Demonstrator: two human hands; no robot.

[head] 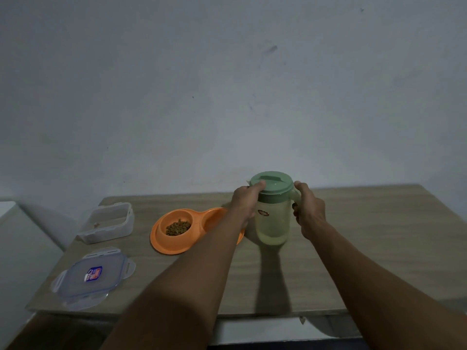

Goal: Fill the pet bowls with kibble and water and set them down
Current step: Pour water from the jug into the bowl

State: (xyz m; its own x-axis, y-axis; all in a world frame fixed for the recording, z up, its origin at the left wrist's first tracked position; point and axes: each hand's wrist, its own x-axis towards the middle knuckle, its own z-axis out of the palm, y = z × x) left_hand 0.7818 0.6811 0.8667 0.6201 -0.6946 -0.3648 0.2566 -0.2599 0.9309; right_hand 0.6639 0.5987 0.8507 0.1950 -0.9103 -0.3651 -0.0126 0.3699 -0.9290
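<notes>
A translucent pitcher (271,218) with a green lid (271,184) stands upright on the counter (353,248), just right of the orange double pet bowl (177,245). The left hand (246,202) presses on the lid's edge, its grip curled against it. The right hand (309,210) has its grip closed around the pitcher's handle. Kibble (178,227) fills the bowl's left well. An open clear container (108,222) and its separate container lid (92,276) lie at far left.

Left hand (243,203): arm outstretched, fingers curled, thumb up.
Right hand (308,209): arm outstretched, fingers closed in a grip.
</notes>
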